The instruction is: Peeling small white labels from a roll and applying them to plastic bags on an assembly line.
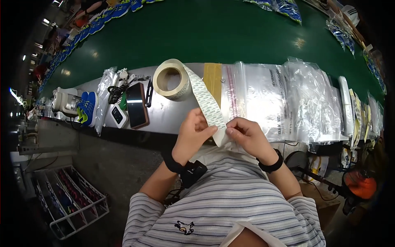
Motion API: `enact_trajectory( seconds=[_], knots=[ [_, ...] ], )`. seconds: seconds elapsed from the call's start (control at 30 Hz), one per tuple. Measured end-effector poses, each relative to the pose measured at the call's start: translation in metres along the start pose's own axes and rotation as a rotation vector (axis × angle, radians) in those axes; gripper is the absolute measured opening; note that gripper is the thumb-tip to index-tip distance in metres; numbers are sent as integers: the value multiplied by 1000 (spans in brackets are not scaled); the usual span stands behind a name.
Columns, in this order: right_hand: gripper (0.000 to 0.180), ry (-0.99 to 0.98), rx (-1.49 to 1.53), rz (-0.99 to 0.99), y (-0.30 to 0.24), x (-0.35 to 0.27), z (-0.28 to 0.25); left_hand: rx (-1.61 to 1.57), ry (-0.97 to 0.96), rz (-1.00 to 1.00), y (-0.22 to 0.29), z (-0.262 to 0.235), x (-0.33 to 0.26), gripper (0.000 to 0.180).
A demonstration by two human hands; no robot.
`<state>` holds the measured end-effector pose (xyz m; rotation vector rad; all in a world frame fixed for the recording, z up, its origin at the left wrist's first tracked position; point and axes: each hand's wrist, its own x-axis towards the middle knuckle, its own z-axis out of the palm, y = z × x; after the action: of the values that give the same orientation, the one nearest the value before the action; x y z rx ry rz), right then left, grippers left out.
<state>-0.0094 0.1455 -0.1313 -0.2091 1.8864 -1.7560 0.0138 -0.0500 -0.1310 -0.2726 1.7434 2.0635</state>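
Observation:
A roll of labels (184,87) lies on the metal ledge in front of me. Its printed strip (205,101), white with small green print, runs off the roll toward my body. My left hand (190,133) is closed on the strip near its loose end, thumb on top. At the strip's right edge, my right hand (249,136) pinches with thumb and forefinger; whether it holds the strip or a single label is too small to tell. Bare pale backing (219,136) hangs below the print, between the hands.
Stacked clear plastic bags (310,103) lie right of a brown tape strip (212,80). Leftward are a phone (136,105), a white device (118,116), black cables and blue shoes (87,108). Beyond runs a green belt (247,33) with bagged shoes; a wire rack (72,197) stands lower left.

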Motion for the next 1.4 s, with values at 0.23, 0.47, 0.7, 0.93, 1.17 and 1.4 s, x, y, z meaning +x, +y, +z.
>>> enact_trajectory(
  seconds=[0.23,0.47,0.7,0.93,1.17,1.4],
  knots=[
    [5,59,-158,-431,3,17,11,503,163,513,-9,12,-4,24],
    [9,164,-301,-305,19,4,2,220,381,398,-6,-17,17,10],
    [25,624,-882,-282,27,7,-25,71,-44,201,30,15,0,28],
    [18,408,-376,-56,36,9,-54,-190,-233,-167,6,20,33,47],
    [15,380,-405,-89,31,8,-56,-319,-417,-128,2,36,73,41],
    [16,412,-214,-33,35,7,-61,-294,-307,-109,3,35,59,43]
  ],
)
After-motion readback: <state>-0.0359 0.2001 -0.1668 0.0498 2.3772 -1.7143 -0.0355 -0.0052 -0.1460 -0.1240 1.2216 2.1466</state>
